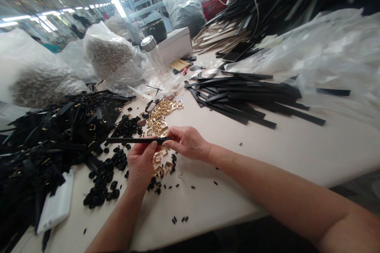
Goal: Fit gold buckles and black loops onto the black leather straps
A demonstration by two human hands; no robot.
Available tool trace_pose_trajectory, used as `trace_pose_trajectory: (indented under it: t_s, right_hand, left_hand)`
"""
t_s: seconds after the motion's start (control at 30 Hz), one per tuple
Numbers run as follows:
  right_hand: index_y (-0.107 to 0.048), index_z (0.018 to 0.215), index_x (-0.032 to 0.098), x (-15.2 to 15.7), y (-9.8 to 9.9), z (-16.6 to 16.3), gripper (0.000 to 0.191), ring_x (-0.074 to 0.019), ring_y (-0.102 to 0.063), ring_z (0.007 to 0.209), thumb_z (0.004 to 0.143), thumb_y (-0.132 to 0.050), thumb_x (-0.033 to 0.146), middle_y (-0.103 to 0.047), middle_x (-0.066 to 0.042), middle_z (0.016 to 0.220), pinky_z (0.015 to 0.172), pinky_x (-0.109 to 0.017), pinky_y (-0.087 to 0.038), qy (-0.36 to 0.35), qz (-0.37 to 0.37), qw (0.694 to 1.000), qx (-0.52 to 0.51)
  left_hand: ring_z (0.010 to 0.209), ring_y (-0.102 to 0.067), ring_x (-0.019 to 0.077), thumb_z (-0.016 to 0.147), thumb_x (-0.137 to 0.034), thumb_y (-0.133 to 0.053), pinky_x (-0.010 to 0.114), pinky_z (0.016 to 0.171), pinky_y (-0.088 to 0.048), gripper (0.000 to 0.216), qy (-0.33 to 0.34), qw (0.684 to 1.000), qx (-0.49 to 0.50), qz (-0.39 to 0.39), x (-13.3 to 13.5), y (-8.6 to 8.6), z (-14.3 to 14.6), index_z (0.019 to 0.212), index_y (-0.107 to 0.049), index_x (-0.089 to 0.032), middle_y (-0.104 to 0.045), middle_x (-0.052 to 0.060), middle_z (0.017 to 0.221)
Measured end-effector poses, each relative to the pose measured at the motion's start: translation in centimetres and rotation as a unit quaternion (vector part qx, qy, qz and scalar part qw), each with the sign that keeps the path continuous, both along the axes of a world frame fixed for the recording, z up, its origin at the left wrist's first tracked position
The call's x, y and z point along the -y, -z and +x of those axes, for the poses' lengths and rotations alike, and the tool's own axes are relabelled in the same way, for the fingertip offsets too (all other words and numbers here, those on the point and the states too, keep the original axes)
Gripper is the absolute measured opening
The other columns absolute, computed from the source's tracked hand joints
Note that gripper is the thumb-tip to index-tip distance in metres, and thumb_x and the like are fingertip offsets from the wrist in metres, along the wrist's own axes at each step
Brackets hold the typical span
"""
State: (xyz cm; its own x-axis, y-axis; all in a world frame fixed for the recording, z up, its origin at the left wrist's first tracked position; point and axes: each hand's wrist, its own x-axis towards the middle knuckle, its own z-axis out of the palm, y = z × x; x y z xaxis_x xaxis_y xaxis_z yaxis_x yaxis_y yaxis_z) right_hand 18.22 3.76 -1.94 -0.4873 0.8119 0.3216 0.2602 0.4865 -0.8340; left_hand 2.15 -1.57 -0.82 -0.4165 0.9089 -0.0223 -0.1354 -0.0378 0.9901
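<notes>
My left hand (141, 163) and my right hand (187, 141) both pinch one thin black strap (130, 140), held level just above the table. The left fingers grip its middle; the right fingers close on its right end. Under the hands lie gold square buckles (162, 118) scattered in a line, and small black loops (103, 180) spread to the left.
A heap of black straps with buckles (44, 142) fills the left. Loose black strips (246, 97) lie at centre right. Plastic bags of metal rings (108, 57), a glass bottle (154, 57), a white box (176, 43) and clear plastic sheeting (326, 55) stand behind on the white table (297, 150).
</notes>
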Motion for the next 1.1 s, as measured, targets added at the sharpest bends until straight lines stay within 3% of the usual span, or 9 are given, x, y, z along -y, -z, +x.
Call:
trace_pose_trajectory:
  t_s: [0.23, 0.4, 0.5, 0.6, 0.73, 0.87, 1.1]
  right_hand:
    - [-0.06, 0.078, 0.017, 0.0, 0.0, 0.2, 0.021, -0.0109, -0.053, 0.061, 0.087, -0.066, 0.035, -0.063, 0.0, 0.07, 0.058, -0.022, -0.031, 0.006, 0.04, 0.998, 0.046]
    - [-0.063, 0.076, 0.018, 0.0, -0.1, 0.4, 0.021, -0.0119, -0.056, 0.06, 0.088, -0.061, 0.035, -0.065, 0.0, 0.068, 0.059, -0.023, -0.038, -0.019, 0.028, 0.999, 0.02]
    - [-0.065, 0.088, 0.019, -0.7, 0.3, 0.8, 0.026, -0.0143, -0.062, 0.066, 0.093, -0.052, 0.041, -0.07, -0.002, 0.076, 0.063, -0.025, -0.045, -0.042, 0.008, 0.999, -0.007]
    - [-0.063, 0.099, 0.019, -2.1, 1.0, 1.3, 0.032, -0.0163, -0.067, 0.068, 0.094, -0.048, 0.047, -0.072, -0.005, 0.082, 0.067, -0.028, -0.051, 0.013, -0.03, 0.999, -0.036]
    - [-0.062, 0.094, 0.018, -3.5, 1.4, 1.9, 0.034, -0.0186, -0.07, 0.065, 0.089, -0.052, 0.05, -0.073, -0.007, 0.081, 0.062, -0.029, -0.055, 0.074, -0.081, 0.993, -0.041]
    - [-0.063, 0.09, 0.018, -3.6, 1.3, 2.1, 0.032, -0.0204, -0.072, 0.066, 0.085, -0.056, 0.049, -0.074, -0.008, 0.081, 0.058, -0.028, -0.055, 0.086, -0.093, 0.992, -0.027]
    - [-0.064, 0.084, 0.02, -3.7, 0.6, 2.3, 0.025, -0.0208, -0.073, 0.065, 0.079, -0.057, 0.044, -0.075, -0.006, 0.079, 0.06, -0.026, -0.056, 0.094, -0.094, 0.991, -0.006]
  left_hand:
    - [0.058, -0.065, 0.0133, 0.062, -0.031, -0.083, 0.025, 0.059, -0.054, 0.025, 0.05, 0.997, -0.051, -0.017, -0.3, 1.1, -0.8, 0.08, -0.075, -0.015, -0.075, 0.004, 0.072]
    - [0.058, -0.064, 0.013, 0.068, -0.035, -0.08, 0.025, 0.058, -0.054, 0.024, 0.086, 0.994, -0.063, -0.035, -0.1, 0.6, -0.4, 0.08, -0.076, -0.014, -0.075, 0.005, 0.072]
    - [0.058, -0.065, 0.0144, 0.067, -0.036, -0.08, 0.026, 0.056, -0.053, 0.025, 0.108, 0.993, -0.031, -0.042, -0.3, 0.5, -0.5, 0.079, -0.076, -0.014, -0.075, 0.006, 0.072]
    - [0.058, -0.064, 0.0137, 0.065, -0.036, -0.082, 0.026, 0.056, -0.053, 0.027, 0.103, 0.994, 0.009, -0.033, -0.7, 0.4, -1.0, 0.078, -0.076, -0.013, -0.075, 0.006, 0.072]
    - [0.054, -0.061, 0.0096, 0.064, -0.036, -0.083, 0.021, 0.054, -0.05, 0.028, 0.034, 0.998, 0.059, 0.003, -1.1, -0.5, -2.6, 0.075, -0.074, -0.013, -0.073, 0.004, 0.067]
    - [0.052, -0.064, 0.0101, 0.057, -0.033, -0.088, 0.018, 0.049, -0.049, 0.032, -0.084, 0.981, 0.174, 0.03, -1.3, -1.6, -5.6, 0.074, -0.07, -0.012, -0.071, 0.002, 0.063]
    - [0.048, -0.064, 0.0097, 0.074, -0.018, -0.077, 0.016, 0.043, -0.05, 0.018, -0.231, 0.943, 0.233, 0.063, -1.0, -5.0, -14.6, 0.07, -0.061, -0.013, -0.069, 0.001, 0.061]
